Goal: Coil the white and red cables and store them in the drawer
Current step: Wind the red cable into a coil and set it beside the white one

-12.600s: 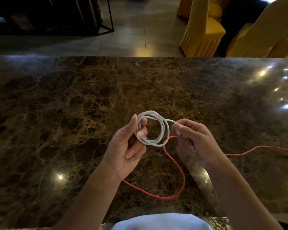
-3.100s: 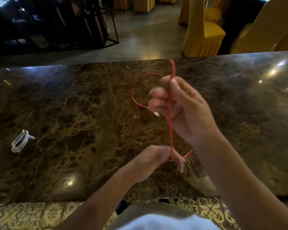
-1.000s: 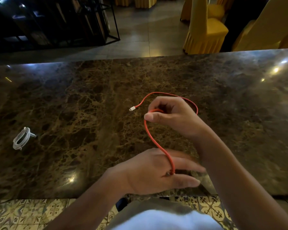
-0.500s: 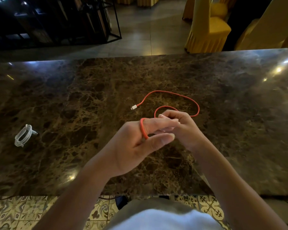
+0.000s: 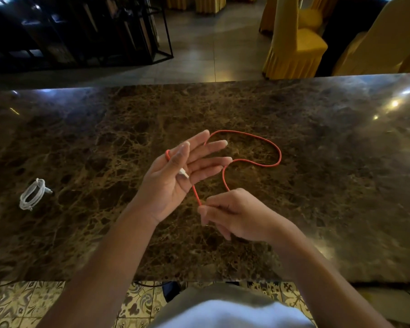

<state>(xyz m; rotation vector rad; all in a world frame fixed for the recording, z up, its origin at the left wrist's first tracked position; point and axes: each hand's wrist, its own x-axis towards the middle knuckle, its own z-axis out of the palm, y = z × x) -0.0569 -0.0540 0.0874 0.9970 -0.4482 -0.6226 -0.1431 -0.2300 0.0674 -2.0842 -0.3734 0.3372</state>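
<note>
left hand (image 5: 168,183): centre of frame, palm up, fingers straight and spread. Red cable (image 5: 265,140) wraps behind them; its white plug (image 5: 183,172) lies across my palm under the thumb.
right hand (image 5: 232,214): just lower right of the left one, thumb and forefinger pinched on the red cable, other fingers curled under.
red cable: runs from the pinch up to my left palm, and from my right hand out in one open loop over the table, right of centre, then back behind my left fingertips. Can't tell if the loop touches the table.
white cable (image 5: 32,194): already coiled, lying on the table at left of frame, well apart from both hands.
table (image 5: 341,185): dark veined marble, fills the middle band.
yellow chairs (image 5: 294,43): upper right, beyond the table.
black rack (image 5: 92,29): upper left.
drawer: not in view.
</note>
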